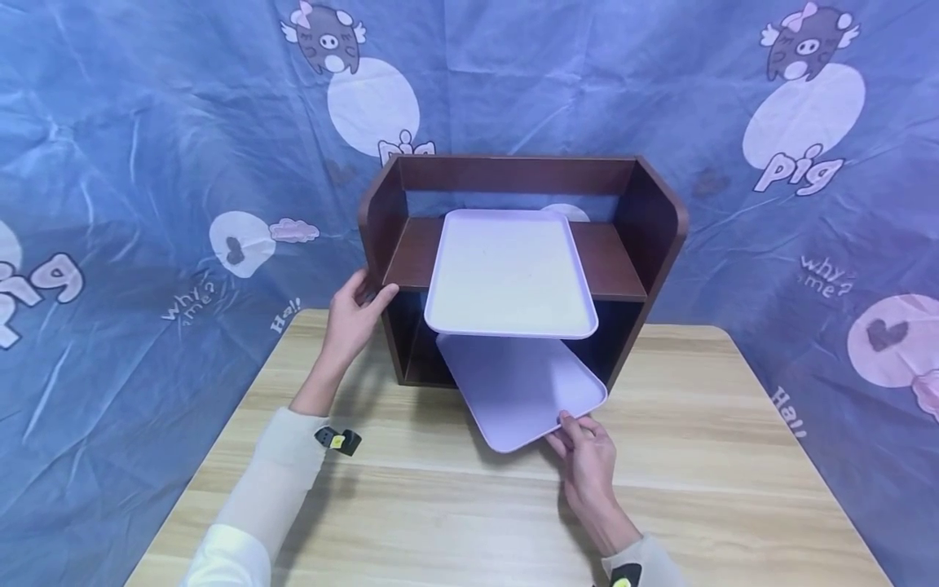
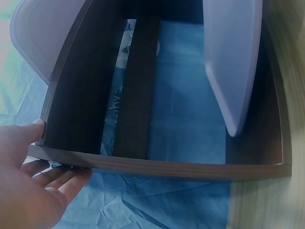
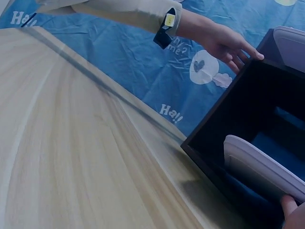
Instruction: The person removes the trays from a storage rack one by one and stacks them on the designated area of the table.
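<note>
A dark brown two-tier wooden shelf (image 1: 660,236) stands on the table. On its upper board lies a pale lilac tray (image 1: 513,273), jutting out past the front edge. A second lilac tray (image 1: 524,391) sits askew, partly inside the lower compartment, its near end sticking out. My right hand (image 1: 589,465) pinches that lower tray at its near right edge, thumb on top. My left hand (image 1: 354,318) grips the shelf's left side panel, thumb at the front of the upper board; in the left wrist view the left hand's fingers (image 2: 62,179) lie along the panel's outer face.
The light wood table (image 1: 411,505) extends in front of and beside the shelf. A blue patterned cloth (image 1: 183,163) hangs behind and on both sides. Dark straps with yellow marks (image 1: 337,441) sit on the wrists.
</note>
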### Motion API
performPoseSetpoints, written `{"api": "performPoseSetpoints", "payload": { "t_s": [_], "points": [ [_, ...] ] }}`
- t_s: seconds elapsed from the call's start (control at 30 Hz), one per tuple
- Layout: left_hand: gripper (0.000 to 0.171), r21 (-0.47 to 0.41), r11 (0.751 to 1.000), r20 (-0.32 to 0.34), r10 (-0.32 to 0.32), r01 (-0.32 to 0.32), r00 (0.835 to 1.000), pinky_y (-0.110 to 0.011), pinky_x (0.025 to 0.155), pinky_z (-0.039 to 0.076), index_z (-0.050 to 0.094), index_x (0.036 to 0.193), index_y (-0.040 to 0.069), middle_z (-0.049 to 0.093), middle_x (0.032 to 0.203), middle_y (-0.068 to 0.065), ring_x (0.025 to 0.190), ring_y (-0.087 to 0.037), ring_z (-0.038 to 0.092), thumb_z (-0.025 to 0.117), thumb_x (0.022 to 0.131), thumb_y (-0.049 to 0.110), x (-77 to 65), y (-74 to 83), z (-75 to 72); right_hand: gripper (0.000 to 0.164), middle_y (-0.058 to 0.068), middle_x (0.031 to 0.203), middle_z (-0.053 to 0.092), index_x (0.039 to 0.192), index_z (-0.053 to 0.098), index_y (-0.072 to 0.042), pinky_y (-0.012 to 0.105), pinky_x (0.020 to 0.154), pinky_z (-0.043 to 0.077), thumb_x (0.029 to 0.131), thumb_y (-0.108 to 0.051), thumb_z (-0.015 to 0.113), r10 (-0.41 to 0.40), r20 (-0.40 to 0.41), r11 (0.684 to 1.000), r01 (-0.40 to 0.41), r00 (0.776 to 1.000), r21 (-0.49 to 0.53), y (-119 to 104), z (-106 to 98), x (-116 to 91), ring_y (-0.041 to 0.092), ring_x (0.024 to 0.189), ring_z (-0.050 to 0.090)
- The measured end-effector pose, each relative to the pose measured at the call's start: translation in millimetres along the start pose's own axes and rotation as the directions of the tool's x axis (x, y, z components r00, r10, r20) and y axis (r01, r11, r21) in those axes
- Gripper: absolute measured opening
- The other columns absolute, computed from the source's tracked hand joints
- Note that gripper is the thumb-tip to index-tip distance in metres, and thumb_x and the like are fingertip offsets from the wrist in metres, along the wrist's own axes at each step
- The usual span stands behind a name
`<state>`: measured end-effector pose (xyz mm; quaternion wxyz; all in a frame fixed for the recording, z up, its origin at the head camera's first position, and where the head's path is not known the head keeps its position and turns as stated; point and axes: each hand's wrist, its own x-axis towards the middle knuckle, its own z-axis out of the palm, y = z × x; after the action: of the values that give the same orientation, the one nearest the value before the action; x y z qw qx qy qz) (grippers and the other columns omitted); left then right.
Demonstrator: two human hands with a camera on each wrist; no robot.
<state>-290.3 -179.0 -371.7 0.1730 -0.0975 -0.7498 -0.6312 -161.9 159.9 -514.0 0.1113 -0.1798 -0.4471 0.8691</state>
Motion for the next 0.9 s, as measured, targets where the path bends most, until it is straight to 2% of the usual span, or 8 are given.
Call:
{"api": "performPoseSetpoints", "payload": {
  "t_s": [0.27,0.7,0.9],
  "points": [
    [0.056,0.009,1.0,0.001,0.0,0.0,1.0,-0.041,0.122,0.048,0.053,0.151,-0.005,0.057,0.152,-0.029,0.145,-0.037,0.055,0.074,0.102,0.014,0.3,-0.9,-0.1,0.009,0.003,0.083,0.077,0.104,0.052,-0.001,0.032,0.081,0.068,0.105,0.003,0.06,0.032,-0.039,0.999,-0.033,0.999,-0.019,-9,-3,7,0.013,0.077,0.08],
    [0.057,0.028,0.999,-0.008,-0.014,0.015,1.0,-0.041,0.122,0.048,0.054,0.151,-0.003,0.058,0.152,-0.028,0.145,-0.036,0.056,0.075,0.102,0.016,0.9,-2.9,-0.5,0.01,0.001,0.079,0.078,0.098,0.064,-0.007,0.029,0.075,0.068,0.105,0.0,0.063,0.084,-0.01,0.992,-0.084,0.996,-0.09,-30,-16,21,0.011,0.073,0.078],
    [0.058,0.031,0.999,0.003,-0.016,0.016,1.0,-0.04,0.121,0.048,0.056,0.151,-0.001,0.059,0.151,-0.026,0.145,-0.033,0.056,0.076,0.101,0.02,1.8,-2.0,-1.4,0.016,0.001,0.075,0.075,0.093,0.072,-0.007,0.024,0.065,0.066,0.104,0.001,0.064,0.096,0.019,0.991,-0.094,0.995,-0.101,-39,-23,27,0.008,0.065,0.07]
  ]
}}
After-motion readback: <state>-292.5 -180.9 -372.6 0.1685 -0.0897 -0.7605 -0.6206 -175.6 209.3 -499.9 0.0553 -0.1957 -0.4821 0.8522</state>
